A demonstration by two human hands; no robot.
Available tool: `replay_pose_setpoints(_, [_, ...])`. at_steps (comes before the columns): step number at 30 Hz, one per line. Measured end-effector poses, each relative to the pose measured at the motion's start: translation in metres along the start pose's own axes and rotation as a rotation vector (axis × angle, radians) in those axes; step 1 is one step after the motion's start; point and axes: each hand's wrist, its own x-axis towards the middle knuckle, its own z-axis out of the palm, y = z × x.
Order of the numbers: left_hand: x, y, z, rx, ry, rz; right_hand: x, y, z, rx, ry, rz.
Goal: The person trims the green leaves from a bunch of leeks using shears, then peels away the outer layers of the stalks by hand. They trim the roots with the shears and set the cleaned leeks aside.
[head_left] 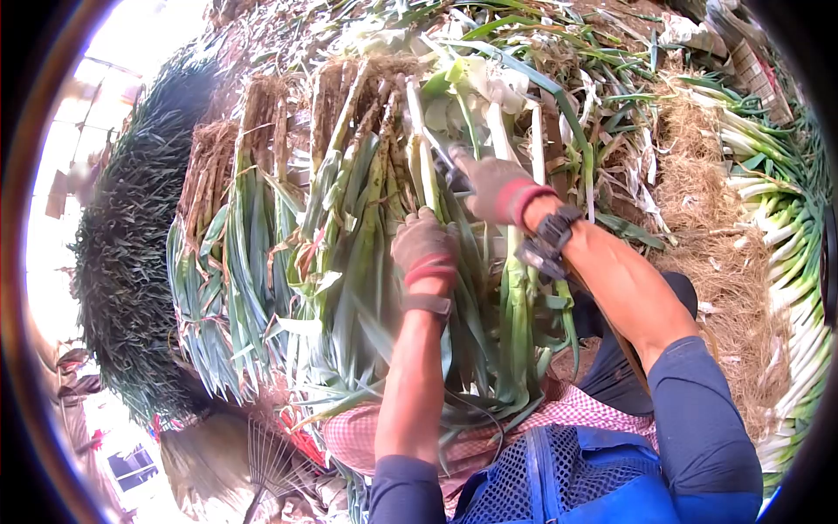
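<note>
My left hand [425,247], in a brown and red work glove, is closed around the stalk of a long green onion [422,157]. Its pale lower end points away from me. Just to the right, my gloved right hand [504,188] grips a dark air gun [456,178], mostly hidden by the fingers. The thin nozzle lies close to the onion's stalk. Blurred pale skins [497,83] hang in front of the hands. Peeled white-stemmed onions [515,288] lie beneath and beside my right forearm.
Bundles of unpeeled onions [253,183] with brown roots lie to the left, before a tall dark-green stack [144,236]. Peeled onions [786,306] line the right edge beside a strip of fibrous roots [707,253]. Leaf scraps cover the far ground. A wire rake [262,463] is at lower left.
</note>
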Motion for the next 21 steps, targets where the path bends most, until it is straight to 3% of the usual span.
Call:
replay_pose_setpoints(4, [0.009,0.002,-0.003,-0.013,-0.017,-0.004,0.048,0.000,-0.013,0.040,0.118,0.012])
replay_pose_setpoints(9, [0.019,0.005,-0.023,-0.105,-0.283,-0.122,0.060,0.014,-0.009,0.061,0.107,0.038])
replay_pose_setpoints(13, [0.026,-0.006,-0.024,-0.274,-0.345,-0.141,0.009,0.031,0.013,0.160,0.072,0.024])
replay_pose_setpoints(19, [0.001,-0.015,-0.019,-0.505,-0.292,-0.123,-0.129,0.029,0.039,0.199,-0.034,-0.106])
replay_pose_setpoints(21, [-0.009,-0.017,-0.022,-0.647,-0.366,-0.149,-0.169,0.026,0.040,0.262,-0.065,-0.146])
